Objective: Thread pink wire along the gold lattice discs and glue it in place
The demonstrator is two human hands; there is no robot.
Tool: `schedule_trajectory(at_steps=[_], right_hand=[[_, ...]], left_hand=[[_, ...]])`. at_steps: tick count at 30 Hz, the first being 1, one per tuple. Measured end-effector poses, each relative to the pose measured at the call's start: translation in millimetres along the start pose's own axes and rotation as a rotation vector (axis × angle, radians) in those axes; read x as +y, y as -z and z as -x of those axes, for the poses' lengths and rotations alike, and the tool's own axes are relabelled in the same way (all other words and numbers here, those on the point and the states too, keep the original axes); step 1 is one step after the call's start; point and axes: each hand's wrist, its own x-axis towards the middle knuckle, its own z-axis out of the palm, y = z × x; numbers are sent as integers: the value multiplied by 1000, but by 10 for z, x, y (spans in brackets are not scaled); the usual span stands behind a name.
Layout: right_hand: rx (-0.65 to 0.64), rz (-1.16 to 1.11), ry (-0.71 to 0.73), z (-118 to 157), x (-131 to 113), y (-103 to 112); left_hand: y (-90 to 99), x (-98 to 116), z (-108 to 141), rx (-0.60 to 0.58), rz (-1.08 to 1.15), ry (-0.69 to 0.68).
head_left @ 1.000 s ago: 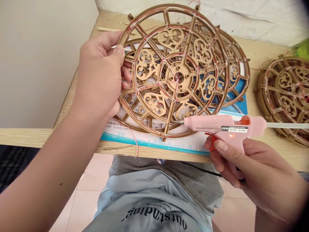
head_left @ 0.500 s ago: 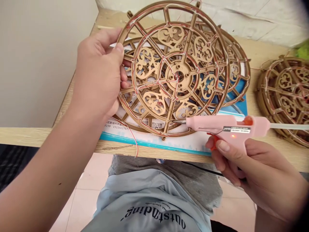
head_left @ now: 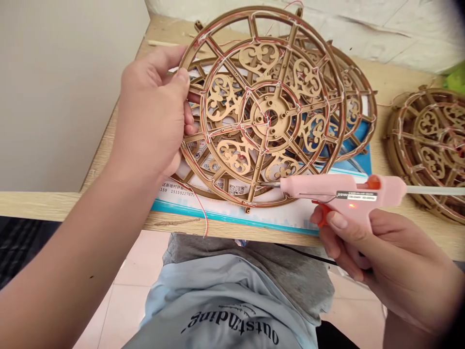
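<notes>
Head view: a round, openwork, gold-brown frame [head_left: 281,121] is held up at a tilt by the left hand [head_left: 152,111] above a pale wooden tabletop [head_left: 174,227]. Its left rim is pinched, with the thumb laid on the front face and the fingers curled behind. Red and white wires are threaded along the frame's rings and spokes, and its lowest peg is brought close to the tabletop's near edge; whether that peg is supported cannot be told.

A pink glue gun [head_left: 319,186] is grasped by the right hand [head_left: 378,252] just past the near edge, its handle wrapped by the fingers and its orange trigger covered by one of them. A small orange light is lit on its side, and a whitish glue stick [head_left: 432,190] is seen sticking out of its rear. The metal nozzle is pointed left at the frame's bottom spoke, near the outer rim; contact cannot be made out.

Behind the held frame, more such frames [head_left: 371,109] are overlapped on a blue-and-white printed sheet [head_left: 261,212], which is laid along the near edge. A loose red-and-white wire [head_left: 206,220] is draped over that edge. Farther right on the tabletop, a stack of similar wired frames [head_left: 432,135] is cut off by the picture's border. At the back edge, the tabletop is met by a whitish wall [head_left: 378,14].
</notes>
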Motion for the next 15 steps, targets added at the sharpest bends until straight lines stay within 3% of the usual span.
schedule_trajectory(at_steps=[6, 11, 15], right_hand=[[29, -178, -2, 7, -69, -28], [-28, -140, -26, 14, -23, -12], [30, -72, -2, 10, 63, -7]], left_hand=[[-10, -17, -13, 16, -6, -5], [-9, 9, -6, 8, -1, 6], [-2, 22, -5, 1, 0, 10]])
